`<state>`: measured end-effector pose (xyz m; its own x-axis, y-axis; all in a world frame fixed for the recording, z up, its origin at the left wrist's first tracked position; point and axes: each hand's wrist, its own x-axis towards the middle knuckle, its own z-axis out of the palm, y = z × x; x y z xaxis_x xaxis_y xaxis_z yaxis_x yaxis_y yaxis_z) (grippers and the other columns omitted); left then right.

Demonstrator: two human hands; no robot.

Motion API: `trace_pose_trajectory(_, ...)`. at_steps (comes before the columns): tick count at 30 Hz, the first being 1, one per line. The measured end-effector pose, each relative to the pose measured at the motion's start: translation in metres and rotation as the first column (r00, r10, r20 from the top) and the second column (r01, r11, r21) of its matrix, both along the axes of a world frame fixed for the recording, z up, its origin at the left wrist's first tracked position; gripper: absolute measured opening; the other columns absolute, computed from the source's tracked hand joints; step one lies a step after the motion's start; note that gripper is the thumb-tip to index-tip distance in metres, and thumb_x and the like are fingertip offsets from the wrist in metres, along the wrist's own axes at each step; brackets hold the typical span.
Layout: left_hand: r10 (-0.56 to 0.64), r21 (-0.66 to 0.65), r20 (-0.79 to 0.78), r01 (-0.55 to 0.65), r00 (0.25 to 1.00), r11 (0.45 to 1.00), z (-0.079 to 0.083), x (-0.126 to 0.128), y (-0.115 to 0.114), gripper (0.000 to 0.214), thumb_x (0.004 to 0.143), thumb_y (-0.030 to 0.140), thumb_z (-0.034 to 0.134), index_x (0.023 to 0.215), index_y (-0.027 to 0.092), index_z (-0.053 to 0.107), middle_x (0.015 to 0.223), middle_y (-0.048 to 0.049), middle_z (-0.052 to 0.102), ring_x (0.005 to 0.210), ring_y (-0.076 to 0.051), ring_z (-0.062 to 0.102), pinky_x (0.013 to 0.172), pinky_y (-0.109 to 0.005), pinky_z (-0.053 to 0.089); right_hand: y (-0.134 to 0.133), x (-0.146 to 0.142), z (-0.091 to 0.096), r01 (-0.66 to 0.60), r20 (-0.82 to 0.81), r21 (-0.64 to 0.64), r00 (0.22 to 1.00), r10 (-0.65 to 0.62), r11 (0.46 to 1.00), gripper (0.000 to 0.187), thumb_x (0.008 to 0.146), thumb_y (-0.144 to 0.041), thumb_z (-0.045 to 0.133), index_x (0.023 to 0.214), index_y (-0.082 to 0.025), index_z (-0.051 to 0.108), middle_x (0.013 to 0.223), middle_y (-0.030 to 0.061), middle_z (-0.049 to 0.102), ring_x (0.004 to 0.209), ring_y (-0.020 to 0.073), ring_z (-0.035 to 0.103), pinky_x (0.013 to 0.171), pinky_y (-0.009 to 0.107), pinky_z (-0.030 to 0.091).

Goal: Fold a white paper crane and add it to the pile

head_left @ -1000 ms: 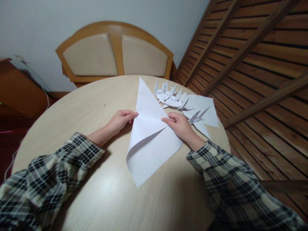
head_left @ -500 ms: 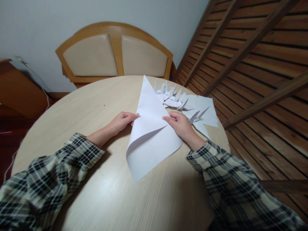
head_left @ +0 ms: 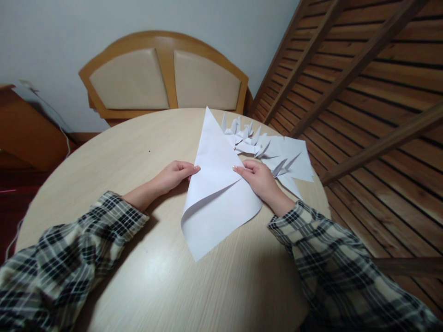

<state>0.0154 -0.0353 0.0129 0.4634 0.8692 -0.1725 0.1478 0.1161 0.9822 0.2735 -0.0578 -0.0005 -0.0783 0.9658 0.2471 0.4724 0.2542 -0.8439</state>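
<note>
A large white paper sheet [head_left: 214, 184] lies on the round pale wooden table [head_left: 138, 152], loosely folded over itself with a curved, uncreased bend at its lower left. My left hand [head_left: 175, 175] pinches the sheet's left edge with curled fingers. My right hand [head_left: 258, 177] pinches the folded corner on the right side. Both wrists rest on the table, in checked sleeves.
Several folded white paper cranes [head_left: 247, 138] and flat white sheets [head_left: 294, 159] lie at the table's far right. A wooden chair with beige pads [head_left: 166, 78] stands behind the table. Slatted wooden boards [head_left: 363, 92] rise at the right. A brown cabinet [head_left: 24, 124] stands at left.
The sheet's far point has swung a little to the right, toward the cranes. Both hands keep their hold and have barely moved.
</note>
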Motion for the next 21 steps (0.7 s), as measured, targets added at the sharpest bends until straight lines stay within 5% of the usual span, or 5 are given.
trace_pose_trajectory(6, -0.019, -0.049, 0.045, 0.021, 0.999, 0.999, -0.0014, 0.0000, 0.0020, 0.024, 0.081, 0.035, 0.066, 0.071, 0.013, 0.064, 0.069, -0.0019, 0.064, 0.057, -0.010, 0.052, 0.054, -0.023, 0.041, -0.0035, -0.0019, 0.0057, 0.035, 0.077, 0.106, 0.996, -0.043, 0.994, 0.043, 0.082, -0.043, 0.061, 0.056, -0.021, 0.036, 0.060, -0.0040, 0.032, 0.059, 0.0120, 0.033, 0.055, 0.028, 0.025)
trace_pose_trajectory(21, -0.001, 0.061, -0.092, 0.007, 0.996, 0.998, 0.0056, 0.0033, -0.0038, 0.034, 0.082, 0.043, 0.063, 0.065, 0.014, 0.061, 0.062, -0.0008, 0.058, 0.051, -0.010, 0.047, 0.048, -0.023, 0.035, -0.0066, -0.0040, 0.0100, 0.060, 0.040, 0.142, 0.997, -0.066, 0.988, 0.036, 0.081, -0.042, 0.061, 0.058, -0.020, 0.045, 0.060, -0.0020, 0.042, 0.059, 0.0126, 0.036, 0.056, 0.028, 0.028)
